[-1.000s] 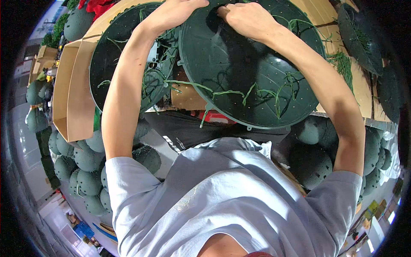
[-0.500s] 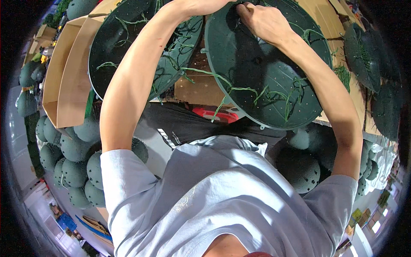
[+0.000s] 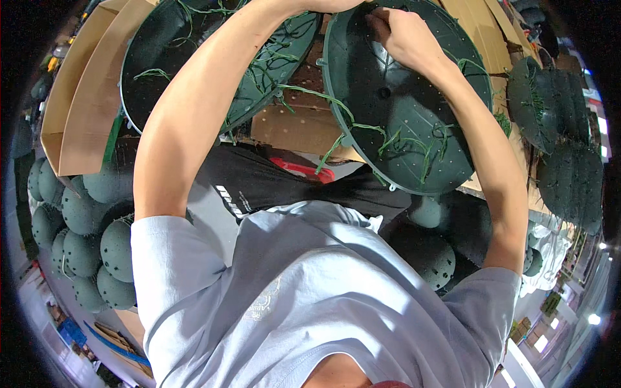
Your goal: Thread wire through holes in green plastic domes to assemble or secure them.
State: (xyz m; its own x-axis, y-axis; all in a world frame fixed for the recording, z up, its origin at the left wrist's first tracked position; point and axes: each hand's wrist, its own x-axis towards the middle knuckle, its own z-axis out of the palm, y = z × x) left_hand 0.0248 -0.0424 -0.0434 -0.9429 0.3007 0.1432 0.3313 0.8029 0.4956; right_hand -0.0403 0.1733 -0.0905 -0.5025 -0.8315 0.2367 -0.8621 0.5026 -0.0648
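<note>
Two dark green half-shells lie side by side with their hollow sides up, a left shell (image 3: 272, 77) and a right shell (image 3: 420, 165). Twisted green cord (image 3: 394, 139) trails across both and links them over the gap. My right hand (image 3: 411, 39) is inside the upper part of the right shell, fingers curled together; whatever they grip is hidden. At the top edge, my left hand (image 3: 333, 5) reaches over the gap to the right shell's rim, and its fingers are mostly cut off or hidden.
An open cardboard box (image 3: 84, 90) stands left of the shells. Stacks of dark green domed shells (image 3: 84, 213) sit below it, more domes (image 3: 424, 255) near my right side. Dark bristly pieces (image 3: 533, 103) stand at the far right. Cardboard (image 3: 301, 132) lies under the shells.
The whole view has shifted slightly, with most things a little further left. My right hand's fingers stay curled at nearly the same spot in the right shell.
</note>
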